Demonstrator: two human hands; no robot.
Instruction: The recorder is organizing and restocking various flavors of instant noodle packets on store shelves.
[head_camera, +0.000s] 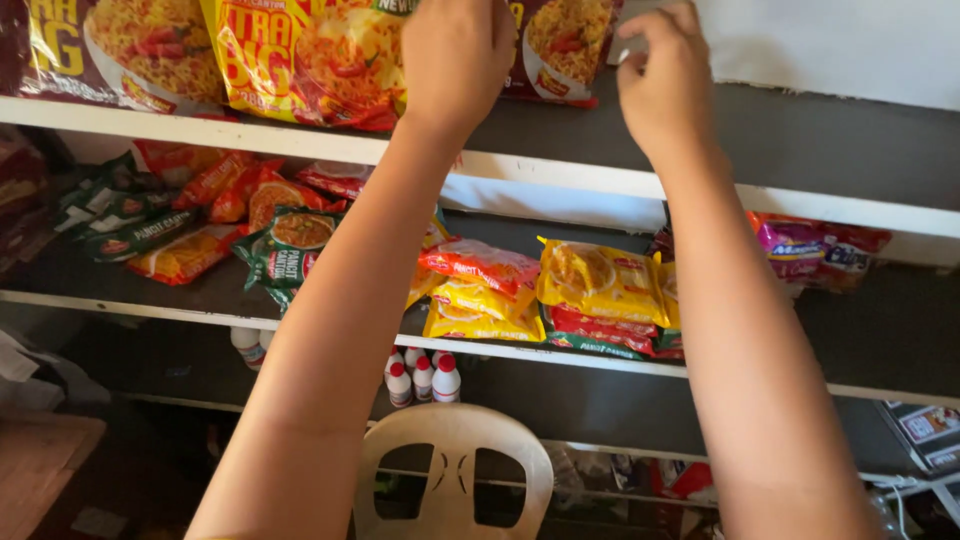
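Nearest the camera stands one beige plastic chair (452, 470), with four small white red-capped bottles (424, 378) on the low shelf behind it. On the middle shelf (880, 345) lie noodle packets in piles, too overlapped to count. Farthest, on the top shelf (800, 150), three large noodle packs stand side by side. The left hand (455, 55) closes its grip on the top edge of the yellow noodle pack (300, 60), whose long axis runs upright. The right hand (665, 80), curled, pinches something small and white; the dark red noodle pack (560, 45) lies between the two hands, just left of it.
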